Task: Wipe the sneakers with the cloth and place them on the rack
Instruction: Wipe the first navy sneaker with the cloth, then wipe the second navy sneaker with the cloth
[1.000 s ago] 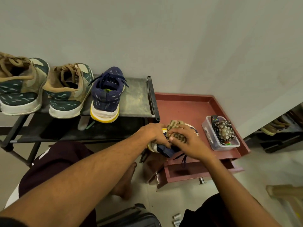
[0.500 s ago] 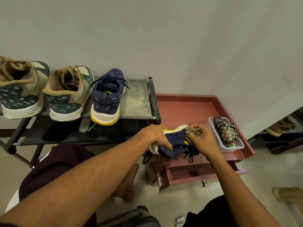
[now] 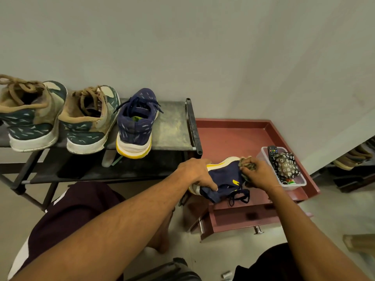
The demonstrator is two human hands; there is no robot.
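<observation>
Left hand (image 3: 197, 173) clamps navy mesh sneaker with yellow-white sole (image 3: 221, 179) over the red wooden desk (image 3: 229, 134) | right hand (image 3: 257, 175), fist closed on crumpled patterned cloth (image 3: 246, 164), has slid from midfoot to toe (wipe nearly through, I'd say) | black metal rack (image 3: 172, 126) awaits beside its mate.

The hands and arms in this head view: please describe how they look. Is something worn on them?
Both arms are bare from the frame edge to the wrist; no sleeve shows. The left hand and the right hand wear no gloves, and I see no watch, bracelet or ring. Fine hair shows on the forearms. Dark maroon shorts with a white stripe cover the lap.
</observation>
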